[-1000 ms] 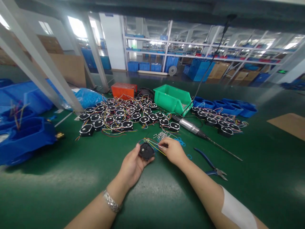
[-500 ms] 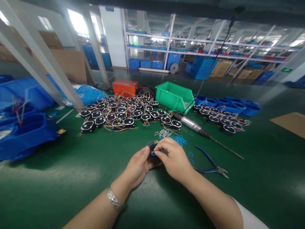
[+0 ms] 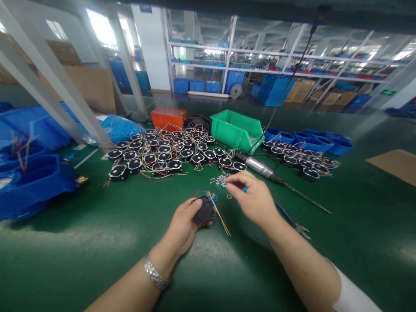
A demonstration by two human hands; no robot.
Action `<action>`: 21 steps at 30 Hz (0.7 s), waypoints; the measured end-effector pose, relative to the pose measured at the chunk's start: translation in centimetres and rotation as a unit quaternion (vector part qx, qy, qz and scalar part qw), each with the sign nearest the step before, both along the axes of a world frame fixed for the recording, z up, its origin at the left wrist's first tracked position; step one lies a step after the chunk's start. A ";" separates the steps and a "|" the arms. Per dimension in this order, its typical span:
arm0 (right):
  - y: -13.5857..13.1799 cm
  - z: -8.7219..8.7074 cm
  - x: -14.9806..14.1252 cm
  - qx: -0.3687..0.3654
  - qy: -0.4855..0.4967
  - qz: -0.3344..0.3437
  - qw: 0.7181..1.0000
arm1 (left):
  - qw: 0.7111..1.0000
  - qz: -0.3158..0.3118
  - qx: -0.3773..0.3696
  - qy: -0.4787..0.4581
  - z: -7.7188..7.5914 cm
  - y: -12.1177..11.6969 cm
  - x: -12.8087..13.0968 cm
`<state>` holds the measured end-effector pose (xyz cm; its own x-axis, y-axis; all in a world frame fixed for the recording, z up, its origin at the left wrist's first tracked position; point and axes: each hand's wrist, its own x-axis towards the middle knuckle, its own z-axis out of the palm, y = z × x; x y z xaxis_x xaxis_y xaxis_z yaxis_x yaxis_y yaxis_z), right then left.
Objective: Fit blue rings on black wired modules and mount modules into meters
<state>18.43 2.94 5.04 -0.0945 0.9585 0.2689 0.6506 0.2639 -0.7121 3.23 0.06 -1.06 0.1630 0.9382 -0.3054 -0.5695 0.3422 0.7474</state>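
Observation:
My left hand (image 3: 186, 221) is closed around a small black motor (image 3: 204, 211), its flat face turned up, with red, yellow, white and blue wires trailing off its right side. My right hand (image 3: 255, 199) hovers at the near right edge of a heap of small silvery screws (image 3: 221, 180), thumb and forefinger pinched together; whatever lies between the tips is too small to make out. A few blue rings lie partly hidden under this hand, and a pale ring (image 3: 229, 196) rests just left of it. Cutting pliers (image 3: 301, 229) with blue handles are partly covered by my right forearm.
Many black motors (image 3: 164, 149) with wires spread across the green table, another group (image 3: 294, 160) farther right. Behind them stand an orange box (image 3: 169, 118) and a green bin (image 3: 229, 130). A power screwdriver (image 3: 260, 167) points right. Blue tubs (image 3: 42, 182) fill the left.
My right hand has left the motor and moved up and right to the screws. The motor's face and wires now show in my left hand, which has stayed nearly still.

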 end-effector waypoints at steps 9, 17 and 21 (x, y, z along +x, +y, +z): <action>3.0 -1.6 3.0 -0.059 -0.161 -0.056 0.984 | 0.999 0.038 -0.011 0.005 0.0 0.7 -0.5; 4.4 -5.4 3.3 0.012 -0.373 0.051 0.927 | 0.999 0.039 -0.005 0.013 0.0 0.7 -0.9; 4.5 -5.6 3.2 0.041 -0.404 0.114 0.907 | 0.999 0.037 -0.006 -0.014 -0.2 0.7 -1.1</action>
